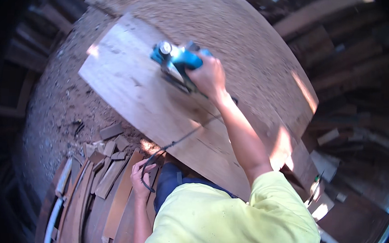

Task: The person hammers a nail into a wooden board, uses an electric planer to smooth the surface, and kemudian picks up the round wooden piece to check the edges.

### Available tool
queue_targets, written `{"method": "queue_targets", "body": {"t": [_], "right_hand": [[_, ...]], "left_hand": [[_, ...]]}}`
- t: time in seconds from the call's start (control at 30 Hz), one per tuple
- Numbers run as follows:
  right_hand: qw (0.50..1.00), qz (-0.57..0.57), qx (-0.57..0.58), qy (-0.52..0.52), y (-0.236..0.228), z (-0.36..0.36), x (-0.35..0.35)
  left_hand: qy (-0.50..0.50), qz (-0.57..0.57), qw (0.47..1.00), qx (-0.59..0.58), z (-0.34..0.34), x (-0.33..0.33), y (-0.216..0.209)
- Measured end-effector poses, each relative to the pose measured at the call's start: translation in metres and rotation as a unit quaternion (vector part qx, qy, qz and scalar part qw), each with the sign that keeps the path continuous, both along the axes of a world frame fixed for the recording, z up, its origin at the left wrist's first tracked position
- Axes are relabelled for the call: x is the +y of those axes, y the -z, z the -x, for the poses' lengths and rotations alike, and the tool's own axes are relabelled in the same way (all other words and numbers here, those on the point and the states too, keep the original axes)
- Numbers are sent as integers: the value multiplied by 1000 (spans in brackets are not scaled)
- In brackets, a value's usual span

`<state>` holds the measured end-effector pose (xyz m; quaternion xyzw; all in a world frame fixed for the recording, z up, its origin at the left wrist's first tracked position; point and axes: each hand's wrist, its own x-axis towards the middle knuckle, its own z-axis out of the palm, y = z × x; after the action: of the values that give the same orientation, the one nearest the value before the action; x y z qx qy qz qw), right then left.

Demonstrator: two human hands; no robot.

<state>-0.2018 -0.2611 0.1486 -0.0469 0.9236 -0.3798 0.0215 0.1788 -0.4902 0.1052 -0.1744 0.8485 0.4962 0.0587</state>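
Note:
My right hand (211,77) is wrapped round the handle of a teal electric hand planer (177,59). The planer is slightly blurred and sits on a wide, pale wooden board (125,83), toward its far side. From the tool a dark power cord (186,136) runs back across the board to my left hand (140,177). That hand is low beside the board's near edge, its fingers closed round a loop of the cord.
Sawdust and shavings (219,19) cover the surface beyond the board. Several wooden offcuts and strips (104,187) lie at the lower left, next to bare dirt ground (65,99). More planks (351,78) are stacked in shadow on the right.

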Motion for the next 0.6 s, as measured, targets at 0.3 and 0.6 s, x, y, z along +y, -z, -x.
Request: {"method": "queue_targets", "body": {"t": [0.3, 0.6], "right_hand": [[985, -130, -96, 63, 14, -243, 407], [981, -15, -145, 129, 8, -377, 654]], "left_hand": [[361, -80, 926, -76, 5, 192, -26], [615, -81, 775, -121, -34, 399, -17]]}}
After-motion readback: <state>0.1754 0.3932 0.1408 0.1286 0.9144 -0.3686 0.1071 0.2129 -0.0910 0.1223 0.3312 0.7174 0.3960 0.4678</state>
